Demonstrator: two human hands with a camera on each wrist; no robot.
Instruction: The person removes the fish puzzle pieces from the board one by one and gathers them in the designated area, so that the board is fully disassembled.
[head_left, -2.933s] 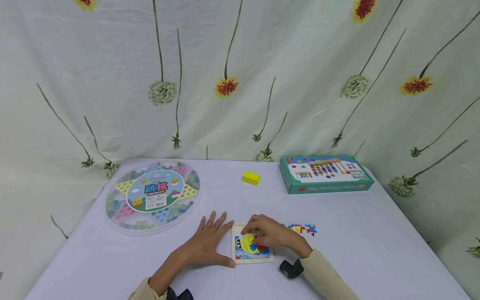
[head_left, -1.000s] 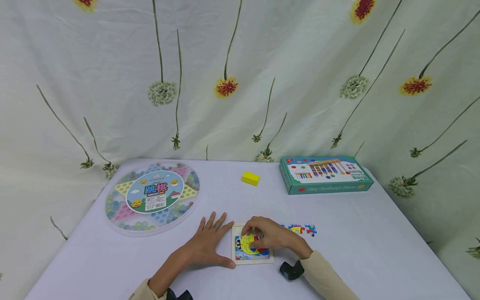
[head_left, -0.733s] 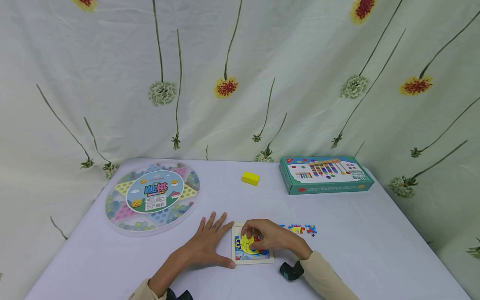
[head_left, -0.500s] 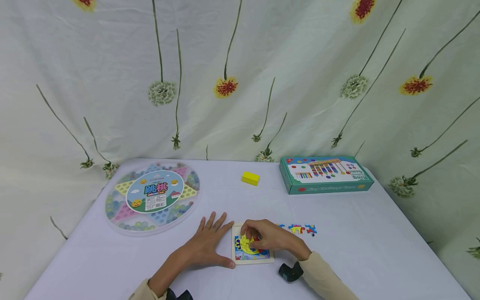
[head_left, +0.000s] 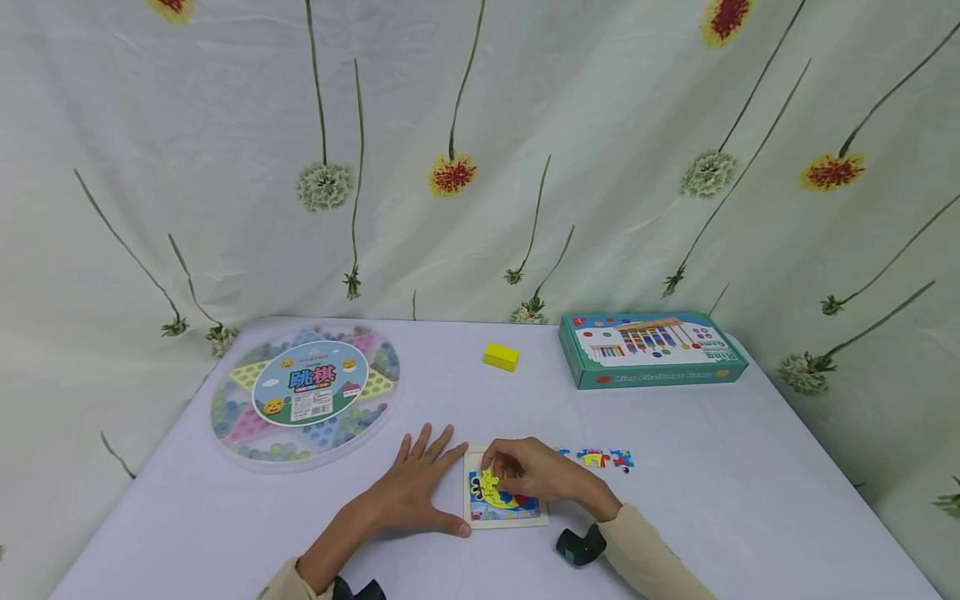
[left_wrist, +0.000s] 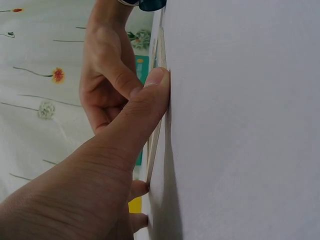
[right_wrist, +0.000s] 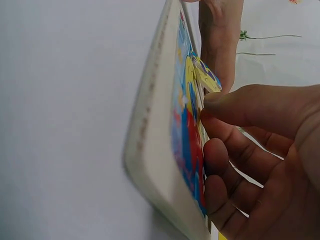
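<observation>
A wooden-framed jigsaw puzzle with a yellow, red and blue picture lies on the white table in the head view. My left hand is spread at its left side, thumb and index finger touching the frame edge. In the left wrist view, the left thumb lies along that edge. Over the picture, my right hand pinches a yellow-and-blue puzzle piece. The right wrist view shows this piece tilted up from the board, under the thumb tip. My right fingers hide the upper right of the picture.
Several loose puzzle pieces lie in a row right of the board, partly behind the right hand. A yellow block sits farther back. A round Chinese checkers set lies at left, and a green game box at back right.
My right hand has shifted slightly down and left over the board, uncovering more of the loose row. The yellow area under its fingers looks different. My left hand has stayed in place.
</observation>
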